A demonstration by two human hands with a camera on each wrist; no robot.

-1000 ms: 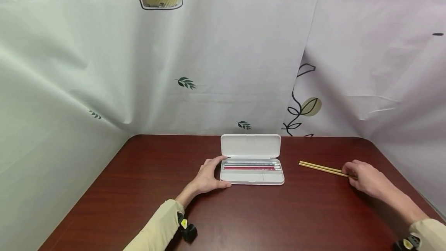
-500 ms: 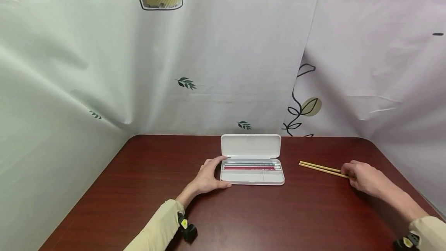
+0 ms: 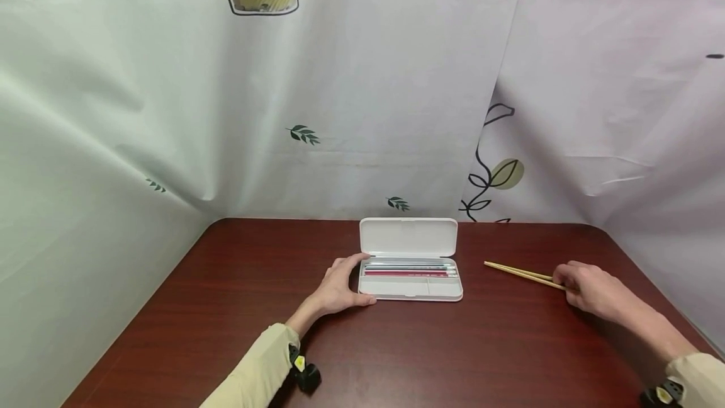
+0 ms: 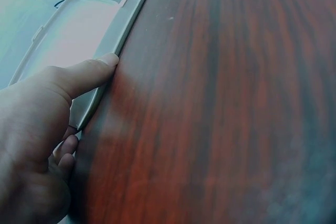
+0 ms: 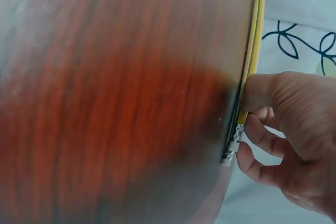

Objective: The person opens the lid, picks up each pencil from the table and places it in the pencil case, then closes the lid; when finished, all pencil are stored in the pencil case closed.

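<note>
An opened white pencil case (image 3: pixel 416 294) lies near the back of the table, its lid (image 3: pixel 408 237) raised behind it. Several pencils (image 3: pixel 404 273), silvery and red, rest along its long compartment. My left hand (image 3: pixel 337 288) grips the case's left end, thumb at the front edge and fingers toward the back. Farther right, my right hand (image 3: pixel 595 291) pinches two yellow pencils (image 3: pixel 515 270) between thumb and fingers. White erasers with metal ferrules show at their near ends (image 5: pixel 233 145) in the right wrist view. Whether both pencils are off the table I cannot tell.
The dark red-brown wooden table (image 3: pixel 425 351) spreads in front of the case. A pale curtain (image 3: pixel 362 112) with printed leaves hangs right behind the table's back edge and along both sides.
My right hand has shifted slightly left with the yellow pencils, and their far tips have come together. The left hand and the case have stayed in place.
</note>
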